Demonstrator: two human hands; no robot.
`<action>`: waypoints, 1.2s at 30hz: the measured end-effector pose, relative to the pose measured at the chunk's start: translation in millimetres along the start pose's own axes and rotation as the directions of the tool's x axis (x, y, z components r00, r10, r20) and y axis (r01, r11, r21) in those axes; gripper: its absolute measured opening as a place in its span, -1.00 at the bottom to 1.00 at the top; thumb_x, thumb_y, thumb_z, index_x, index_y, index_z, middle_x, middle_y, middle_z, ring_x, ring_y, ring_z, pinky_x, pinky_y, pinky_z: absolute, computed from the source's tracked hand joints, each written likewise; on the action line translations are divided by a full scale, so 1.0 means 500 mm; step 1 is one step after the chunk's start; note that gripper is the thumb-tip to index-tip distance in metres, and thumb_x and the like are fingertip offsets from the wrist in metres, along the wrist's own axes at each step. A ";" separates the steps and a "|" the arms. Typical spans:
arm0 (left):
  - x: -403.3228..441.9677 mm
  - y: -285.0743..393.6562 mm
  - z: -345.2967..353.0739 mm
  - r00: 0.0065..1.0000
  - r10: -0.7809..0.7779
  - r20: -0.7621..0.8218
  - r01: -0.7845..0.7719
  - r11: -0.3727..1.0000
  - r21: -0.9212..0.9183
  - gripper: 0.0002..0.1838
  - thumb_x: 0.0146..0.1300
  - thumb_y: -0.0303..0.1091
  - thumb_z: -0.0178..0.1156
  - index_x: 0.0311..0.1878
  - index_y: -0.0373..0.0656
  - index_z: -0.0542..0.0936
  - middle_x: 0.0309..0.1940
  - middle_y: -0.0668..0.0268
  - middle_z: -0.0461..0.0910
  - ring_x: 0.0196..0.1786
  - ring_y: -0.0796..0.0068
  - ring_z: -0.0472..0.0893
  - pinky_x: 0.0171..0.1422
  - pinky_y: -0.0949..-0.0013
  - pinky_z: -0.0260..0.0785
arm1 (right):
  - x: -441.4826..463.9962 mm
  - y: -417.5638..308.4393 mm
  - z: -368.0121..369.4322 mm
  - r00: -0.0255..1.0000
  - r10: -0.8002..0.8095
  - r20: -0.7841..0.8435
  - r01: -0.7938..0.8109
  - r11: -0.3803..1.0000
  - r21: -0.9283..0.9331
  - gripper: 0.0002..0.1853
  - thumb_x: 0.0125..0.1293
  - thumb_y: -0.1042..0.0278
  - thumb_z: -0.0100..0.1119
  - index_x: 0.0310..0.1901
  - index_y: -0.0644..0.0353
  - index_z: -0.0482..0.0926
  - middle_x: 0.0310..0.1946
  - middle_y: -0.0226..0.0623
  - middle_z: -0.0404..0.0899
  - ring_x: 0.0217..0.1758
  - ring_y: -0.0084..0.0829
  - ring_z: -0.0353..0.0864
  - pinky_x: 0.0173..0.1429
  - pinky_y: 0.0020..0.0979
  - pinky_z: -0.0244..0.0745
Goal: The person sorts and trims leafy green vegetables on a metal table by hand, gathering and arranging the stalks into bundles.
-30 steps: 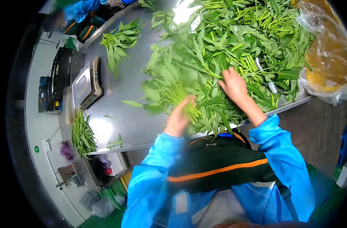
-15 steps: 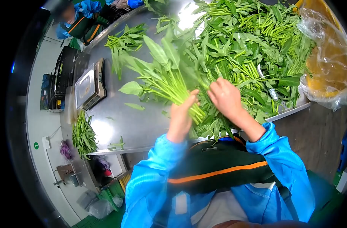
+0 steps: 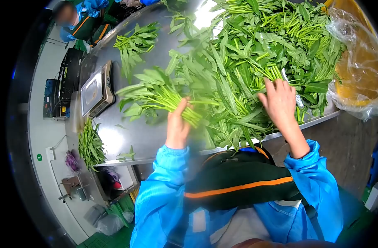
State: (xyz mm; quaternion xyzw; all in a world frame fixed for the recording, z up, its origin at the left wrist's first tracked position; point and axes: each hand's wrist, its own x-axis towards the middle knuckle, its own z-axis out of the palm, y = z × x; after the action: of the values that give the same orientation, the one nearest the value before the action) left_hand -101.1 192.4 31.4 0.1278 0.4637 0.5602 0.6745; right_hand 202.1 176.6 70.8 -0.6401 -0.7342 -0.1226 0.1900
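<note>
My left hand (image 3: 179,125) is closed round the stems of a bunch of leafy greens (image 3: 154,94), held above the metal table (image 3: 133,124) with its leaves towards the left. My right hand (image 3: 280,101) reaches onto the large pile of greens (image 3: 234,78). Its fingers are spread over cut stems, touching the pile beside a white strip (image 3: 299,101). Whether it grips any stem cannot be made out.
A scale (image 3: 99,89) stands at the table's left side. Smaller bunches lie behind it (image 3: 135,41) and at the front left corner (image 3: 89,144). Clear plastic covers a yellow container (image 3: 356,70) at right. Another person (image 3: 87,20) is at the upper left.
My left hand has moved left with its bunch, which now lies lower and more level. My right hand has shifted right across the pile, and its fingers have spread.
</note>
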 end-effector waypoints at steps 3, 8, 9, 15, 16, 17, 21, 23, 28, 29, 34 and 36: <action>-0.022 -0.030 0.049 0.999 -0.022 -0.029 0.022 1.000 -0.017 -0.79 0.22 -0.46 0.26 -0.11 -0.27 0.53 -0.32 0.31 0.59 -0.34 0.50 0.55 -0.21 0.48 0.49 | 0.004 -0.084 -0.002 0.975 -0.064 0.211 -0.042 0.886 0.462 -0.61 0.19 0.14 0.21 -0.02 0.17 0.51 -0.31 -0.09 0.53 -0.21 -0.10 0.52 -0.14 -0.10 0.38; -0.044 -0.106 0.027 0.992 -0.054 0.110 0.029 0.974 0.223 -0.78 0.26 -0.37 0.22 -0.06 -0.19 0.51 -0.18 0.26 0.57 -0.18 0.38 0.58 -0.09 0.25 0.52 | -0.058 -0.190 0.076 0.894 -0.238 0.379 -0.068 0.765 0.641 -0.76 0.31 0.15 0.08 -0.26 0.16 0.55 -0.57 -0.08 0.54 -0.47 -0.09 0.57 -0.36 -0.11 0.45; -0.047 -0.120 0.015 0.992 -0.065 0.112 0.036 0.969 0.244 -0.79 0.27 -0.36 0.21 -0.06 -0.18 0.51 -0.17 0.26 0.56 -0.14 0.36 0.58 -0.06 0.21 0.52 | -0.060 -0.180 0.080 0.896 -0.224 0.383 -0.119 0.710 0.694 -0.76 0.31 0.16 0.08 -0.28 0.17 0.56 -0.55 -0.09 0.55 -0.47 -0.09 0.58 -0.36 -0.12 0.46; -0.069 -0.063 0.011 0.994 -0.109 0.000 0.109 0.993 -0.041 -0.84 0.29 -0.39 0.19 -0.10 -0.14 0.48 -0.22 0.33 0.55 -0.20 0.48 0.55 0.06 0.23 0.47 | -0.036 -0.065 0.182 0.873 0.135 0.468 -0.344 0.851 0.397 -0.77 0.23 0.19 0.12 -0.37 0.20 0.60 -0.44 -0.04 0.60 -0.38 -0.06 0.62 -0.29 -0.11 0.50; -0.065 -0.061 0.014 0.992 -0.116 -0.049 0.114 0.992 -0.045 -0.84 0.30 -0.40 0.18 -0.08 -0.11 0.47 -0.23 0.34 0.55 -0.25 0.54 0.53 0.09 0.24 0.45 | -0.038 -0.067 0.218 0.819 0.089 0.567 -0.322 0.888 0.327 -0.75 0.21 0.17 0.13 -0.38 0.20 0.59 -0.44 -0.05 0.61 -0.36 -0.04 0.62 -0.27 -0.09 0.50; -0.067 -0.058 0.019 0.993 -0.110 -0.049 0.107 0.993 -0.047 -0.83 0.30 -0.40 0.18 -0.08 -0.11 0.47 -0.24 0.34 0.55 -0.26 0.55 0.52 0.06 0.27 0.46 | -0.041 -0.069 0.249 0.752 0.050 0.657 -0.287 0.923 0.258 -0.74 0.19 0.15 0.15 -0.40 0.20 0.57 -0.44 -0.05 0.61 -0.34 -0.03 0.62 -0.26 -0.07 0.50; -0.065 -0.039 0.006 0.997 -0.051 -0.050 0.049 0.998 -0.029 -0.81 0.29 -0.43 0.18 -0.06 -0.12 0.45 -0.24 0.35 0.54 -0.29 0.59 0.51 -0.09 0.40 0.47 | -0.002 -0.087 0.159 0.899 0.101 0.427 -0.325 0.806 0.494 -0.72 0.11 0.17 0.18 -0.28 0.21 0.53 -0.34 -0.09 0.59 -0.27 -0.02 0.60 -0.21 -0.11 0.49; -0.060 -0.030 -0.006 0.999 -0.025 -0.035 0.025 1.000 -0.014 -0.81 0.29 -0.44 0.17 -0.06 -0.13 0.45 -0.24 0.35 0.54 -0.30 0.60 0.50 -0.17 0.46 0.46 | 0.029 -0.069 0.075 0.927 0.188 0.324 -0.372 0.564 0.738 -0.78 0.10 0.28 0.21 -0.28 0.22 0.49 -0.40 -0.16 0.55 -0.33 -0.18 0.57 -0.24 -0.26 0.46; -0.064 -0.022 0.009 1.000 0.015 0.017 -0.014 0.999 -0.029 -0.80 0.29 -0.45 0.17 -0.05 -0.14 0.43 -0.25 0.32 0.54 -0.32 0.59 0.49 -0.24 0.50 0.43 | 0.000 -0.011 0.143 0.856 0.238 0.460 -0.505 0.577 0.641 -0.65 0.19 0.11 0.24 -0.38 0.27 0.47 -0.60 -0.29 0.43 -0.51 -0.51 0.37 -0.37 -0.42 0.31; -0.065 -0.024 0.012 0.999 0.030 0.015 -0.029 0.999 -0.037 -0.80 0.29 -0.45 0.17 -0.05 -0.14 0.43 -0.25 0.32 0.54 -0.32 0.59 0.48 -0.24 0.50 0.42 | -0.005 -0.024 0.135 0.844 0.221 0.489 -0.525 0.523 0.671 -0.62 0.20 0.06 0.25 -0.40 0.27 0.46 -0.62 -0.30 0.41 -0.54 -0.50 0.35 -0.39 -0.41 0.30; -0.075 -0.034 0.055 0.999 0.016 0.050 -0.019 0.998 0.058 -0.76 0.28 -0.47 0.16 -0.02 -0.14 0.41 -0.23 0.28 0.55 -0.33 0.58 0.48 -0.25 0.47 0.42 | -0.012 -0.062 0.126 0.864 0.315 0.392 -0.503 0.518 0.691 -0.71 0.17 0.19 0.22 -0.35 0.28 0.46 -0.45 -0.18 0.51 -0.43 -0.31 0.49 -0.33 -0.33 0.37; -0.076 -0.050 0.063 0.998 -0.001 0.057 -0.004 0.996 0.089 -0.73 0.26 -0.47 0.18 0.01 -0.15 0.41 -0.20 0.24 0.57 -0.31 0.57 0.49 -0.23 0.46 0.43 | -0.024 -0.097 0.108 0.935 0.300 0.188 -0.351 0.715 0.605 -0.79 0.11 0.31 0.24 -0.37 0.23 0.44 -0.41 -0.20 0.46 -0.41 -0.23 0.50 -0.35 -0.30 0.38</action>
State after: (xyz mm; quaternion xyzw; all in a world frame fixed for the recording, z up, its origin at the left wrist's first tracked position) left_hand -59.0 161.6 49.4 0.1743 0.4687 0.5355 0.6806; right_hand 148.8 181.6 20.1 -0.6625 -0.6151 0.1894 0.3832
